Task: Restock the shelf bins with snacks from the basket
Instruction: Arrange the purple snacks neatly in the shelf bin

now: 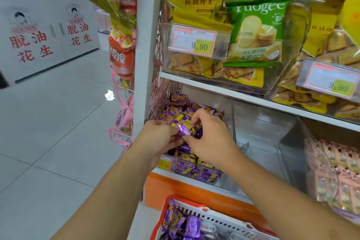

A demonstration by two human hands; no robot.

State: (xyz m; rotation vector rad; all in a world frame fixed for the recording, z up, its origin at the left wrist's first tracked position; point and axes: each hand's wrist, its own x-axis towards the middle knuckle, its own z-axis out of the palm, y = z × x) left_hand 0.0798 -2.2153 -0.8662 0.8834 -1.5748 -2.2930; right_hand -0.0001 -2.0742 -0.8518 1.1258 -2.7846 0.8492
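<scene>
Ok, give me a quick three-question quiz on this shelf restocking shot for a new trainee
1. True or false: the clear bin right of the purple snacks' bin looks empty.
2. What do both hands hold? A) green biscuit bag B) purple snack packets C) price tag
3. Fill in: more purple packets lie in the red ___ below.

Key:
1. True.
2. B: left hand and right hand grip purple snack packets over their bin.
3. basket.

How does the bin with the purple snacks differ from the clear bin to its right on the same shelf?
The purple-snack bin is heaped with purple packets; the neighbouring bin shows no goods. Both hands, left hand and right hand, work over the first; none is at the second. Both are clear plastic.
</scene>
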